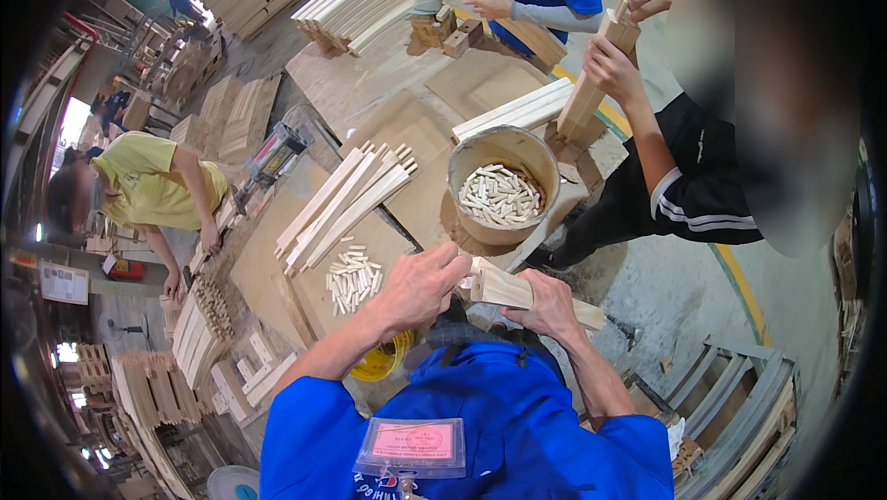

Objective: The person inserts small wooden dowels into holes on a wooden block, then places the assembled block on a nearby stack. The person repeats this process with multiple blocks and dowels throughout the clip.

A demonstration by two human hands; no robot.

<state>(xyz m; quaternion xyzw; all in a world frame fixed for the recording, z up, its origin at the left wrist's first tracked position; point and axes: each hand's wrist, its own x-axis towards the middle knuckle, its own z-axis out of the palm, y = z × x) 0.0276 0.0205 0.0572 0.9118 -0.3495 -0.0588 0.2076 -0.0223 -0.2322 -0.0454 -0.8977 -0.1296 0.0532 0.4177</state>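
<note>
My right hand [547,306] grips a pale wooden bar [502,286] in front of my chest, its fingers wrapped round the bar. At the bar's left end my left hand [427,280] is closed in a pinch. Whatever it pinches is mostly hidden by the fingers; something small and whitish shows beside them. Left of that hand, a loose pile of short wooden dowels [353,280] lies on the table. Beyond my hands stands a round bucket [494,232] holding many more dowels [502,195].
Long wooden slats [346,204] with pegged ends lie beyond the pile. More bars [517,107] rest behind the bucket. At right a co-worker's hands [614,66] hold an upright wooden piece. A person in yellow [152,176] works at left, near a power tool [277,153].
</note>
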